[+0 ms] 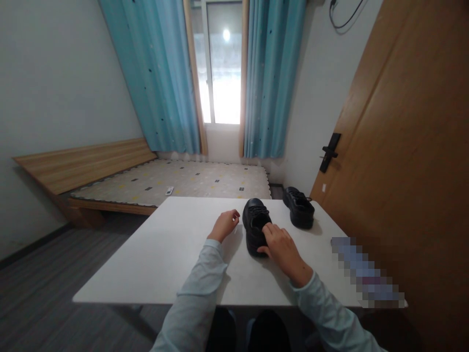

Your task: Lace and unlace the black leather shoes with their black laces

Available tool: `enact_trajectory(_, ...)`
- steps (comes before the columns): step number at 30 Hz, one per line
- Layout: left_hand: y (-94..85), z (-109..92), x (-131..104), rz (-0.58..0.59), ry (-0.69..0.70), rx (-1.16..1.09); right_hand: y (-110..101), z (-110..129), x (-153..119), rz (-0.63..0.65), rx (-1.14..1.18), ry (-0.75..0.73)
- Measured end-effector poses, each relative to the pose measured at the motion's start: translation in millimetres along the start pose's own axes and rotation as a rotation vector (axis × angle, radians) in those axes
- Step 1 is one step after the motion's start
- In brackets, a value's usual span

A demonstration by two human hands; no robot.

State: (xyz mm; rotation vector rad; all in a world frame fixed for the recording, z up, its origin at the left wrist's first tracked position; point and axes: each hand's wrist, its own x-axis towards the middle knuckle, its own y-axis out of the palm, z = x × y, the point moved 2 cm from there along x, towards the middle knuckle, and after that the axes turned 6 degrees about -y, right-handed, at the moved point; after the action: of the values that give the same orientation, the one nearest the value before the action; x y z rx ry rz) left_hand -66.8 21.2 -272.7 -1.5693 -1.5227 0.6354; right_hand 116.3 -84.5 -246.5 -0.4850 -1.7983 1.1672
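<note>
A black lace-up shoe (252,222) stands upright on the white table (176,254), its toe pointing away from me. My right hand (280,244) grips its heel, with the fingers at the collar opening and the thumb on the back of the heel. Just left of this shoe is my left hand (224,226), apart from it. Its fingers are loosely curled with a gap between them and the thumb, and nothing shows in them. Farther back on the right, a second black shoe (299,210) rests on the tabletop, touched by neither hand.
A blurred bluish item (361,269) lies along the table's right edge. Close by on the right is a wooden door (395,146) with a black handle. Beyond the table stands a bed (198,181) with a small white remote (169,190) on it. Blue curtains (164,88) flank the window.
</note>
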Motion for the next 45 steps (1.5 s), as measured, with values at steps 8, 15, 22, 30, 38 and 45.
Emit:
enact_trajectory(8,1.0,1.9,0.9,0.010,0.001,0.046,6.0,-42.9,21.1,0.063,-0.090,0.088)
enact_trajectory(15,1.6,2.2,1.0,0.013,0.002,0.053,10.8,-76.5,35.6,0.105,-0.132,0.136)
enact_trajectory(22,1.1,1.8,0.1,0.022,0.008,0.050,24.1,-97.7,39.2,0.110,-0.148,0.198)
enact_trajectory(30,3.7,3.7,0.7,0.032,-0.001,0.059,35.7,-113.6,39.1,0.117,-0.139,0.271)
enact_trajectory(38,6.3,5.7,2.8,0.037,-0.002,0.068,35.2,-112.8,41.4,0.139,-0.124,0.284)
enact_trajectory(45,8.6,7.7,2.6,0.042,0.001,0.065,37.3,-118.3,46.4,0.213,-0.081,0.240)
